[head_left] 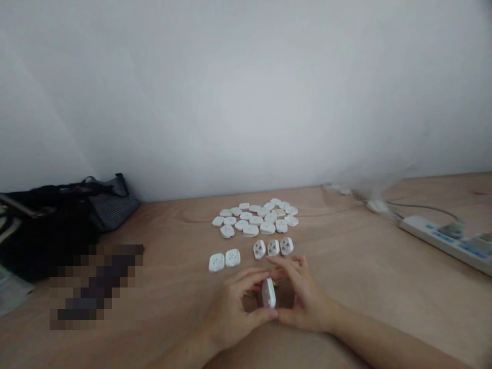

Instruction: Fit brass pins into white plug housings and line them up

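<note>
A small white plug adapter stands on edge between the fingertips of both hands. My left hand pinches it from the left, thumb at the bottom and fingers at the top. From the right, my right hand grips it in the same way. Just beyond the hands, a row of three similar adapters shows dark marks on the upper faces. To their left, two more adapters lie side by side, faces up. Farther back lies a loose cluster of several white pieces of the same kind.
A white power strip with a grey cable lies on the right of the wooden table. Near it is a clear plastic bag. Dark bags and a blurred-out dark object are on the left. A pale wall rises behind.
</note>
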The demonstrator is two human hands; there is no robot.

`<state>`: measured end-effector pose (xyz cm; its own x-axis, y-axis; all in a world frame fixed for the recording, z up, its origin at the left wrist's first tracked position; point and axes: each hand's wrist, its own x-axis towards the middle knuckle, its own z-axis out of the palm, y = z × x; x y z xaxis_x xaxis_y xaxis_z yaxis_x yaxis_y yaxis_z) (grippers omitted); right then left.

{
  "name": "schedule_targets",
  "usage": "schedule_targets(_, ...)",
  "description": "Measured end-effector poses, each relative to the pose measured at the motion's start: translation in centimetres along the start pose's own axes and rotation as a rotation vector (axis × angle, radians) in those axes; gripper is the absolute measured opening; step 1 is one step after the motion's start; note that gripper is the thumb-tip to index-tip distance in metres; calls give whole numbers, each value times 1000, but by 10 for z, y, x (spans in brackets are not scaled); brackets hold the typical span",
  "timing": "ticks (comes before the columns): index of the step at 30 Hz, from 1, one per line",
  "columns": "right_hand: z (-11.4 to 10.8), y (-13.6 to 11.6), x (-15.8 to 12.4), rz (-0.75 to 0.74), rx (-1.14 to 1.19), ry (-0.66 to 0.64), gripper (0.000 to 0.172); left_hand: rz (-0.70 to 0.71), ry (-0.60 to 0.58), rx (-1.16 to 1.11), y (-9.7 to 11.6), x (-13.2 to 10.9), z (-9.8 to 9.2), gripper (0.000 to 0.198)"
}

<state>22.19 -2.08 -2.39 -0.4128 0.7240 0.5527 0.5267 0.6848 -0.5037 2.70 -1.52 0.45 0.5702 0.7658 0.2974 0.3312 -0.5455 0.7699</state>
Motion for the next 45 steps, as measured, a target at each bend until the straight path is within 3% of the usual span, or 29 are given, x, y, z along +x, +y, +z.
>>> schedule_targets(7, 1, 1, 0, 89, -4, -8, 94, -46, 77, 120, 1, 2, -9, 43)
schedule_targets(10, -6, 4, 1, 117, -37, -34, 84, -68, 124, 258, -6, 16, -24, 41)
schedule_targets(14, -16, 7, 0, 86, -92, -98, 57, -8, 41, 418, -24, 43, -41, 41)
schedule_targets(18, -25, 9, -3, 77, -119, -120, 48, -16, -39, 466, -42, 61, -47, 44)
schedule_targets(24, -30, 12, -4, 77, -121, -109, 43, -38, -103, 475, -54, 66, -52, 49)
schedule_targets(30, -31, 11, -3, 61, -132, -138, 40, 0, -82, 490, -51, 76, -51, 74)
schedule_targets(34, -33, 9, -1, 52, -141, -175, 29, 44, -114, 444, -50, 86, -41, 65)
schedule_targets(38, -34, 6, 0, 40, -156, -194, 25, 58, -56, 381, -49, 89, -37, 52)
schedule_targets(45, -41, 11, 1, 65, -232, -172, 20, 49, 66, 237, -17, 51, -25, 42)
